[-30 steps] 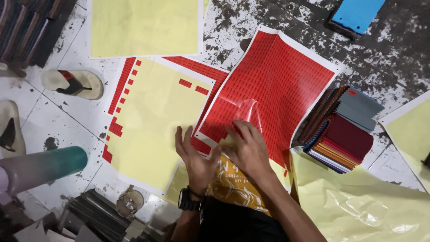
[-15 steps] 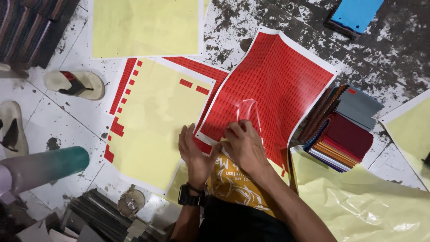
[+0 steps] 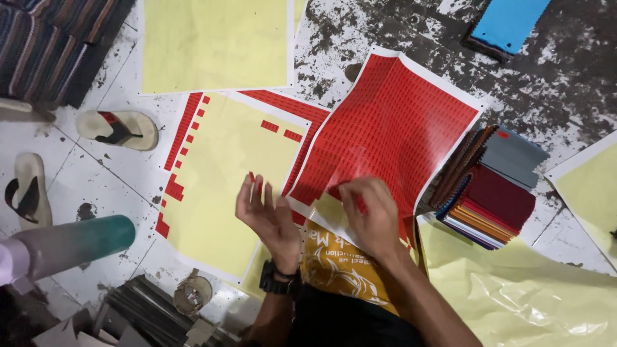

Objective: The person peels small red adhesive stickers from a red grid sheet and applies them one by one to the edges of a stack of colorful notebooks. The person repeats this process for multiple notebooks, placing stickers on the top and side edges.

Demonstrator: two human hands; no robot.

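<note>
A large red sticker sheet [image 3: 398, 128] with a white border lies on the floor ahead of me. My right hand [image 3: 369, 215] rests on its near edge, fingers bent down on the sheet. My left hand [image 3: 267, 215] is lifted just left of it, fingers apart, with a small red sticker [image 3: 251, 178] on a fingertip. Under and left of that hand lies a yellow backing sheet [image 3: 225, 186] with a few red stickers left along its left edge and top. A black watch sits on my left wrist.
A stack of coloured sample books [image 3: 491, 193] sits right of the red sheet. Another yellow sheet [image 3: 215, 42] lies at the top, crumpled yellow paper [image 3: 520, 292] lower right. Two sandals [image 3: 119, 128] and a green-tipped roll [image 3: 71, 241] are at the left.
My left hand has lifted off the red sheet's edge and moved left over the yellow sheet with a small red sticker on a fingertip. My right hand stays on the red sheet.
</note>
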